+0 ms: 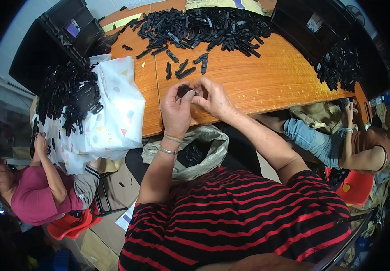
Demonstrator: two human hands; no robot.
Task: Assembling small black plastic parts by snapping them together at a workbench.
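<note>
Both my hands meet over the near edge of the wooden table. My left hand (176, 110) is closed round a small black plastic part (183, 90), whose far side is hidden by the fingers. The fingers of my right hand (216, 100) are bent in a pinch against the same part, close to my left thumb. Just beyond the hands lie several loose elongated black plastic pieces (186, 72). A big heap of similar pieces (204, 29) spreads along the back of the table. In my lap sits an open woven sack (217, 153) with black pieces inside.
Black crates (64, 31) tip toward the table at left, with another crate (314, 27) at right, each by a black heap. A patterned white sheet (118, 104) drapes over the left side. One co-worker (41, 189) sits at left, another (362, 149) at right.
</note>
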